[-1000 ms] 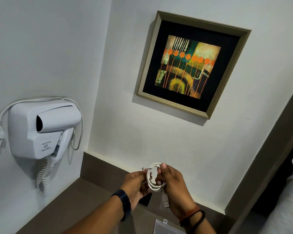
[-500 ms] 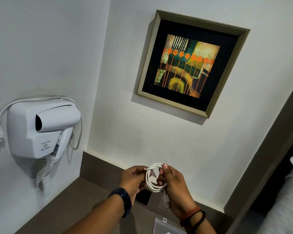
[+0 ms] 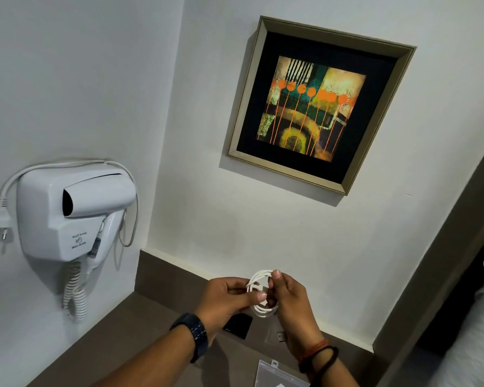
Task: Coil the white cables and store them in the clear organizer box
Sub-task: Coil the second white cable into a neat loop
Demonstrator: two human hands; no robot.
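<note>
Fingers of my left hand [image 3: 224, 298] and right hand [image 3: 289, 300] pinch the thin white coiled cable [image 3: 260, 294], looped round, above the clear plastic organizer box [image 3: 277, 375]; open air surrounds it.

The hair dryer [image 3: 73, 216] hangs on the left wall, the picture [image 3: 316, 107] right of it, the organizer box [image 3: 277, 375] below on the counter [image 3: 109, 339].

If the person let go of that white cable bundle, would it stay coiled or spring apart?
The white cable looks thin and floppy, so it would probably loosen: only the left hand and right hand pinch its loops, and no tie shows. It seems light, held by fingertips alone, and unlikely to roll.
</note>
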